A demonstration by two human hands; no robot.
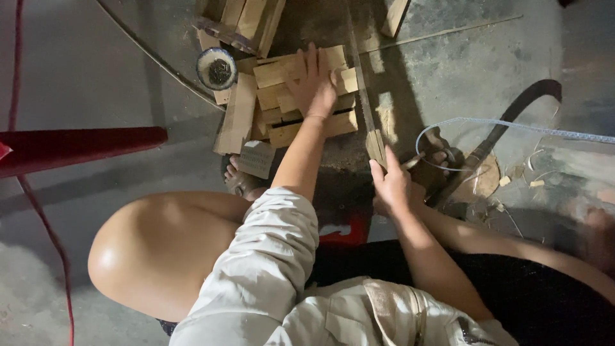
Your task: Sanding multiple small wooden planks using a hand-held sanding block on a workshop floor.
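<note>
Hands on wood, floor work

Left hand (315, 83) lies spread flat on the stacked wooden blocks (301, 96) ahead; right hand (391, 186), nearer the body, grips a thin upright strip (375, 144).

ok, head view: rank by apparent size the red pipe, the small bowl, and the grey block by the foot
1. red pipe, largest by far
2. small bowl and grey block: look about alike, so no ranking between them.
</note>
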